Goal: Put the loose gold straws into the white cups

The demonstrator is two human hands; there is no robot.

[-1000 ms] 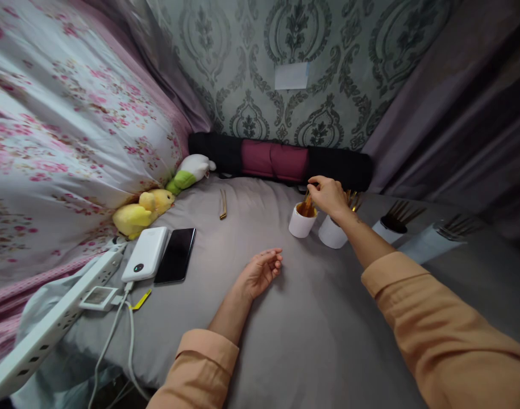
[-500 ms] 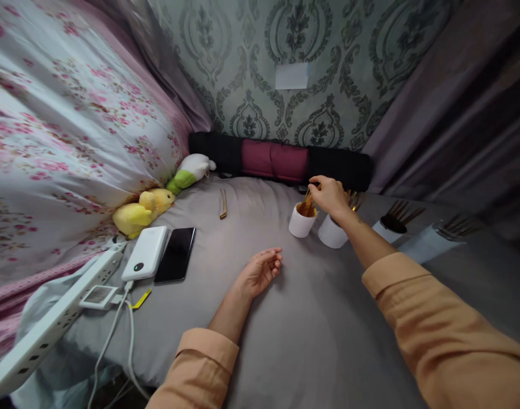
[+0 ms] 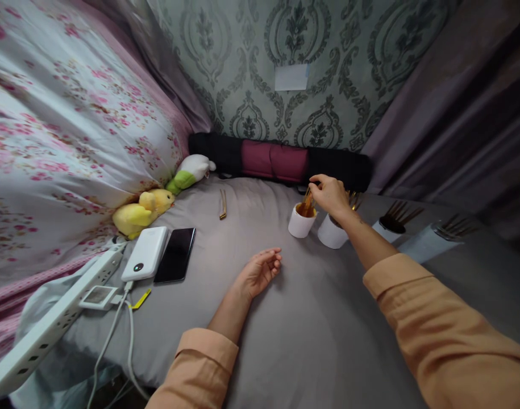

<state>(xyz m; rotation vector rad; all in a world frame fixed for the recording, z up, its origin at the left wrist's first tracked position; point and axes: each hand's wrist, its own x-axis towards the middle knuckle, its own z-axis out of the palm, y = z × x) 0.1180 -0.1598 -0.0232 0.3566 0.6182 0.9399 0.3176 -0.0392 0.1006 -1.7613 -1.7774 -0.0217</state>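
Note:
My right hand (image 3: pixel 330 195) reaches over the leftmost white cup (image 3: pixel 301 226), its fingertips pinched at the top of the thin amber-brown sticks (image 3: pixel 306 203) that stand in it. How many of them the fingers grip is hidden. Under my right wrist is a second white cup (image 3: pixel 331 234), partly covered, with more golden sticks behind the wrist. My left hand (image 3: pixel 260 272) rests on the grey sheet (image 3: pixel 311 329), palm turned sideways, fingers loosely bent and holding nothing.
Further right stand a white cup (image 3: pixel 387 230) with brown sticks and a clear container (image 3: pixel 430 244). A black-and-maroon roll (image 3: pixel 274 159) lies along the wall. Left are gold tweezers (image 3: pixel 223 205), a phone (image 3: pixel 175 255), a power bank (image 3: pixel 144 254), plush toys (image 3: pixel 144 213) and a power strip (image 3: pixel 61 315).
Almost nothing differs. My right hand stays at the sticks in the leftmost cup, and my left hand keeps its place on the sheet.

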